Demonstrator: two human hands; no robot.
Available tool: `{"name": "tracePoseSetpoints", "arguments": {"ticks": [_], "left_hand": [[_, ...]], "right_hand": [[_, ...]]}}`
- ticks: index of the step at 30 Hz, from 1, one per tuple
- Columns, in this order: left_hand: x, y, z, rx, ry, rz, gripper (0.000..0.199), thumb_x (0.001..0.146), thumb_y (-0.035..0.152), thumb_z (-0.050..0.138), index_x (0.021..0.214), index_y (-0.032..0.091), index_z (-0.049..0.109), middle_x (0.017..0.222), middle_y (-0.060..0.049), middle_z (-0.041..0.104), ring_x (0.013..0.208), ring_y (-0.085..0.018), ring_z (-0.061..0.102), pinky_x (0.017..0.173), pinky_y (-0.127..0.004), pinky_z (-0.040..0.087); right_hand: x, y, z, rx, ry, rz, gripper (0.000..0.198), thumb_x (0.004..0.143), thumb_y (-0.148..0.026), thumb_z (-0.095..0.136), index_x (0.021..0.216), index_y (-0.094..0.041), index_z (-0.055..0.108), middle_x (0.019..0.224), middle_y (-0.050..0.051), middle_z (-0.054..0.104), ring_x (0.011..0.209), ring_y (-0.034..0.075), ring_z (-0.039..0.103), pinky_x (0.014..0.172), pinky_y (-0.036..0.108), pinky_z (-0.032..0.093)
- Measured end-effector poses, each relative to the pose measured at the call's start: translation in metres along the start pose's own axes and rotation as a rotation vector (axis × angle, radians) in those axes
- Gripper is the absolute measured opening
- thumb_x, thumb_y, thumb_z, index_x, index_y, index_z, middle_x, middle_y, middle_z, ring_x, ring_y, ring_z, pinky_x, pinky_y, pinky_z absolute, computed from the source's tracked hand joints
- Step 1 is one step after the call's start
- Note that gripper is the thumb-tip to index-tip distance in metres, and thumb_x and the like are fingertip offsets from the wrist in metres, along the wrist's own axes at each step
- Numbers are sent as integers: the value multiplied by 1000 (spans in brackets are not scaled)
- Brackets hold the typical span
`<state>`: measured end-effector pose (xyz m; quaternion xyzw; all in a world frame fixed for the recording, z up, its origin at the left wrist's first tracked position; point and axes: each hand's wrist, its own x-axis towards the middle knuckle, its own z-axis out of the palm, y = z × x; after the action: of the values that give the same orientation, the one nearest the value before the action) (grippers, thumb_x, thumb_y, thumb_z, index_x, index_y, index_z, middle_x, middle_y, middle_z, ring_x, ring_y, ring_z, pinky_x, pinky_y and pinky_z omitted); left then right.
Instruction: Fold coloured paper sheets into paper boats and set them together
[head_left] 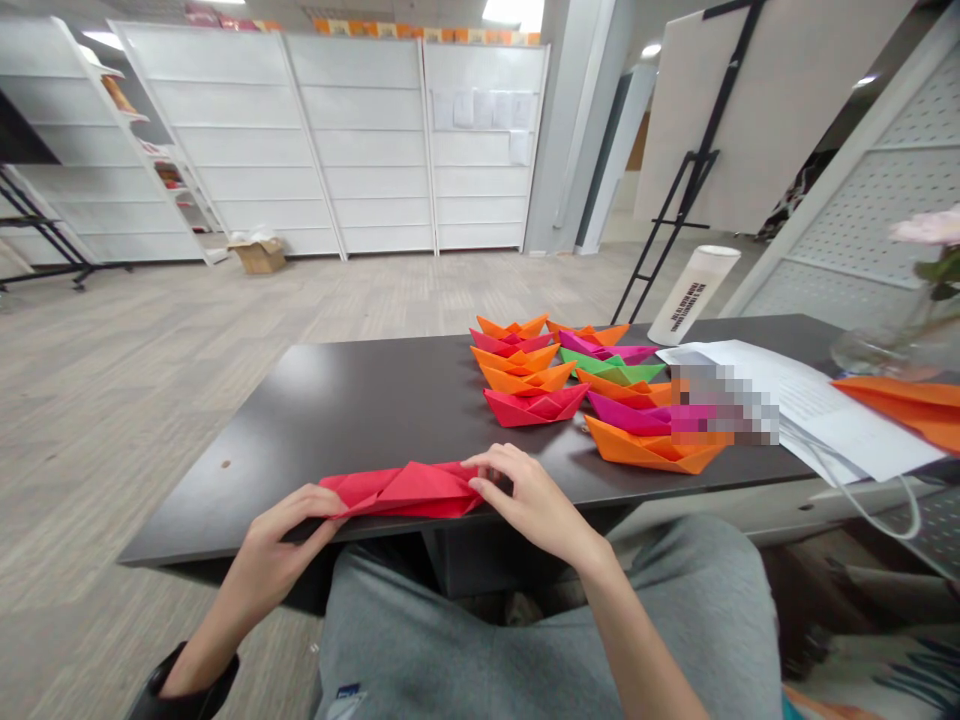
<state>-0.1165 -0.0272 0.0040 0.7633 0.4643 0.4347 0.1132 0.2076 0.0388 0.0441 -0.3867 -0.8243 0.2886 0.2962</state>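
A red folded paper boat [409,490] lies at the front edge of the dark table, long and flattened, with a low peak in its middle. My left hand [289,530] pinches its left end between thumb and fingers. At the opposite end, my right hand [525,495] grips the paper with thumb and fingertips. Beyond my right hand stand two rows of finished paper boats. The nearest in the left row is a red boat [536,407]; the nearest in the right row is an orange boat [652,447].
Right of the boats lie white paper sheets [817,410], a white cable [847,490] and orange paper [907,405]. A white cylinder [694,295] stands at the table's back edge, with a glass vase [874,345] farther right. The dark table [360,400] ends just before my lap.
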Motion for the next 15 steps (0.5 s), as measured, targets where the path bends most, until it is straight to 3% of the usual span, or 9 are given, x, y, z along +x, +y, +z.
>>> {"name": "tracePoseSetpoints", "arguments": {"ticks": [3, 7, 11, 15], "left_hand": [[1, 0, 1, -2, 2, 0, 7, 89, 17, 65, 88, 22, 69, 87, -2, 73, 81, -17, 70, 77, -28, 57], [0, -1, 1, 18, -1, -9, 6, 89, 20, 64, 87, 22, 69, 86, -2, 73, 80, -18, 71, 76, -29, 57], [-1, 3, -1, 104, -32, 9, 5, 88, 22, 64, 92, 22, 68, 90, -5, 73, 85, -20, 71, 78, -30, 57], [-2, 15, -1, 238, -38, 74, 29, 87, 27, 69, 115, 25, 66, 109, -7, 73, 103, -24, 68, 95, -37, 53]], "right_hand": [[-2, 2, -2, -23, -39, -30, 12, 94, -28, 64, 100, -25, 73, 99, 2, 64, 95, 17, 60, 91, 32, 48], [-4, 1, -2, -92, -126, -65, 15, 86, -26, 74, 101, -26, 75, 103, 1, 61, 100, 17, 59, 94, 32, 47], [-3, -4, 2, -151, -147, -105, 12, 90, -22, 68, 100, -26, 75, 101, 2, 62, 98, 17, 58, 91, 33, 48], [-4, -10, 6, -156, -145, -134, 13, 95, -23, 62, 96, -26, 75, 100, 2, 61, 97, 17, 58, 89, 32, 48]]}}
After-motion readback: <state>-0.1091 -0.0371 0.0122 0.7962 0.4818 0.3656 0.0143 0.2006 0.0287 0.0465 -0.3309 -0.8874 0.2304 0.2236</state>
